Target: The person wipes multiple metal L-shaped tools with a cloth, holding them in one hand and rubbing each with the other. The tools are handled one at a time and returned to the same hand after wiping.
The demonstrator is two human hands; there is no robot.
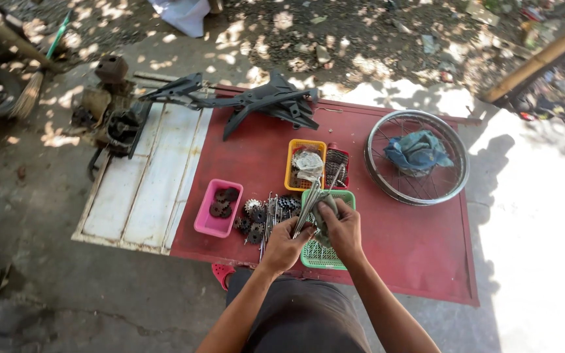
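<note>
**Both hands gripping a bundle of spokes over the green basket**

The left hand [284, 245] is closing its fingers around the lower end of a bundle of thin metal spokes [310, 206], pinching them together. The right hand [342, 229] is pressing a grey rag [325, 212] against the same bundle, its fingers curling shut around rag and spokes alike. The spokes are tilting up and away from the person, their far tips reaching toward the yellow basket [293, 167]. The bundle is hanging just above the green basket [322, 258], which is sitting at the near edge of the red board [420, 245].

More loose spokes and a scatter of dark sprockets [256, 222] are lying on the board just left of the hands. A pink tray [207, 222] beside them is holding a few more sprockets. Behind the yellow basket, touching it on its right, a small red basket [344, 157] is standing with dark parts inside.

A bare wheel rim [377, 176] is lying flat on the board to the right, well apart from the hands, with a blue cloth [416, 151] bunched inside it. A black frame part [269, 101] is resting across the far edge, and a white panel [142, 186] is adjoining the board's left side. A red sandal [222, 272] is showing below the near edge.
</note>
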